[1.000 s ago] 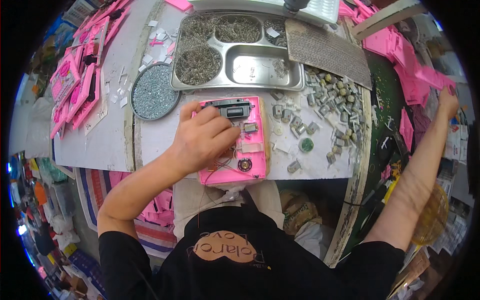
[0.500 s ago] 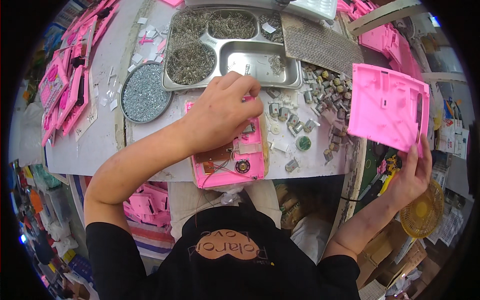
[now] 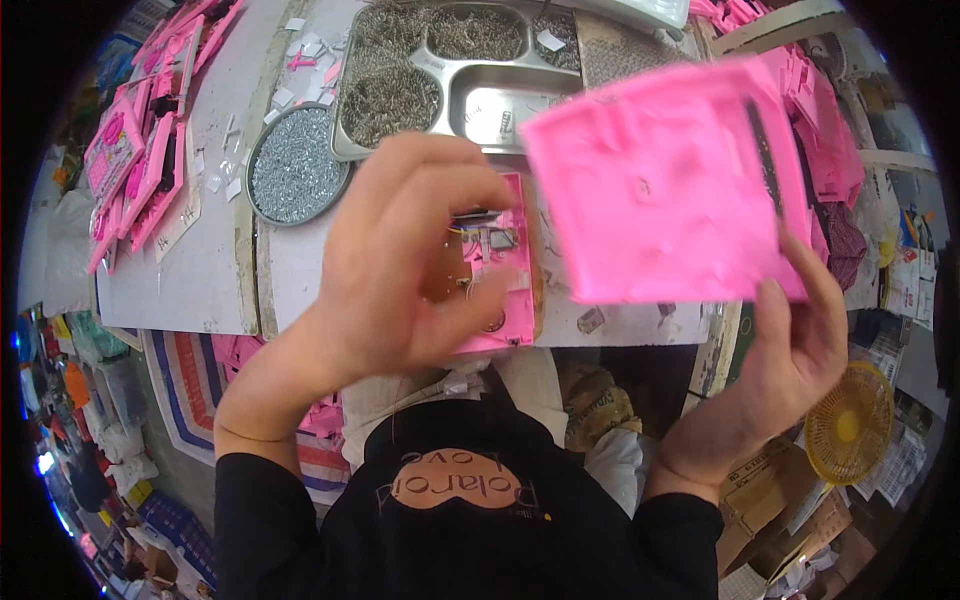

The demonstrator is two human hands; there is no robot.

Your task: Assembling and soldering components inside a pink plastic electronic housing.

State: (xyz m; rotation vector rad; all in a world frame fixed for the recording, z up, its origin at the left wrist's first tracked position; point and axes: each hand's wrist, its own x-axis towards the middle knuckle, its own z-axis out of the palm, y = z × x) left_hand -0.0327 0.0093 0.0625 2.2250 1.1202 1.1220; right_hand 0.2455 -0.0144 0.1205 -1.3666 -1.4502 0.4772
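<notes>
My right hand (image 3: 797, 352) pinches a pink plastic cover (image 3: 655, 205) by its lower right corner. Smeared by motion, the cover is raised over the right part of the bench and shows ribs and a dark slot. My left hand (image 3: 395, 265) hovers above an open pink plastic case (image 3: 518, 312), its fingers curved and apart, with nothing visible between them. Inside the case I see a small metal motor (image 3: 502, 239), thin wires and a brown board, partly hidden by that hand. The case lies at the bench's near edge.
A metal compartment tray (image 3: 470, 70) full of springs stands behind the case. To its left is a round dish of small screws (image 3: 298, 165). Pink casings (image 3: 150, 160) are stacked far left, more at far right. A yellow fan (image 3: 848, 425) stands lower right.
The cover in my right hand has moved left toward the case. My left hand has drawn back toward me off the upper part of the case, and its fingers have spread.
</notes>
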